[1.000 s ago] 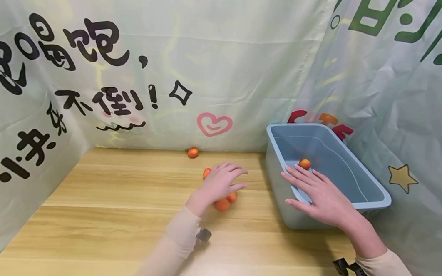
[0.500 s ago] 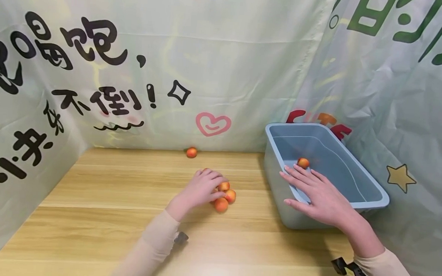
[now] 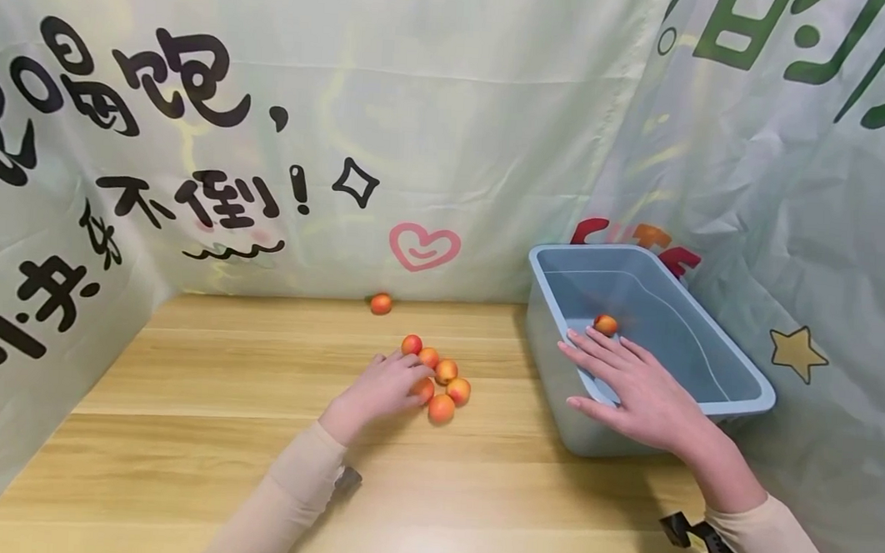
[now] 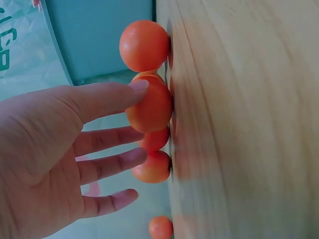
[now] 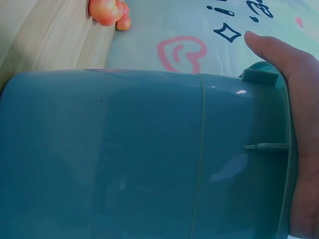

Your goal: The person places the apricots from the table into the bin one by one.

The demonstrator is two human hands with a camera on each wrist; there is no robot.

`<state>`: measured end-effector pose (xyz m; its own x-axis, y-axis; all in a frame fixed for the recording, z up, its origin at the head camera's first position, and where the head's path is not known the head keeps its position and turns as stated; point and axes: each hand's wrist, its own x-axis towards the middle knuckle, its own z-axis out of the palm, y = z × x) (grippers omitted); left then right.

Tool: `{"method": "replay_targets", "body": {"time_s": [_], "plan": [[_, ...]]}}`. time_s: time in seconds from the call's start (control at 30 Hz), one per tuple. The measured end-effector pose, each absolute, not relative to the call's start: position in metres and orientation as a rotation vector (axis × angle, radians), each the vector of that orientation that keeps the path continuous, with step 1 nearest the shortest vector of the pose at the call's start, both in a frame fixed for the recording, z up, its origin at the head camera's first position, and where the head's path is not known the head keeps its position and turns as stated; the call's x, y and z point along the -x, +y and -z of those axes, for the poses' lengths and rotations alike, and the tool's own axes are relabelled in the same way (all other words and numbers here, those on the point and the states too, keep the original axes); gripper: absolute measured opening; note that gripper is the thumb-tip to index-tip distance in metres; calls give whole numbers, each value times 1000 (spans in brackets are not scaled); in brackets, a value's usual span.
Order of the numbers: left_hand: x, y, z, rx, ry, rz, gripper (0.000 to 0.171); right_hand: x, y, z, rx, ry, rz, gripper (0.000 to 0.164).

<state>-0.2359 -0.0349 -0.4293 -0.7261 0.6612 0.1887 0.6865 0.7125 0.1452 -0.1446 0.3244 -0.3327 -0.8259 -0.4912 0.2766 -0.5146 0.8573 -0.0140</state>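
The left hand (image 3: 378, 387) partly covers an orange fruit (image 3: 425, 391) within the worktop's (image 3: 242, 383) edges; the right hand (image 3: 635, 391) hides the blue bin's (image 3: 687, 339) near-left rim corner. The worktop's near edge is cut off.

On the bench (image 3: 178, 455), left of the tub (image 3: 557, 383), six fruits (image 3: 446, 371) close together, with the left fingers (image 3: 406, 368) at their left side. Behind these and slightly left, near the back cloth (image 3: 479, 145), a lone fruit (image 3: 381, 303). Inside the tub, a single fruit (image 3: 605, 324), just beyond the right fingers (image 3: 605, 357).
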Motion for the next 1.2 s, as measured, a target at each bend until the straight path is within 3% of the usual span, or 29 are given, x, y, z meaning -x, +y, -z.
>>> {"method": "replay_targets", "body": {"time_s": [0.3,1.03,1.2], "plan": [[239,-35,435,1104,-2811,198,21,146,326,333,-761,-2767,-125,70],[238,-36,424,1080,-2728,352,18,146,325,333,-767,-2771,-124,71],[238,-32,421,1107,-2682,351,34,145,324,333,-765,-2774,-124,71]]}}
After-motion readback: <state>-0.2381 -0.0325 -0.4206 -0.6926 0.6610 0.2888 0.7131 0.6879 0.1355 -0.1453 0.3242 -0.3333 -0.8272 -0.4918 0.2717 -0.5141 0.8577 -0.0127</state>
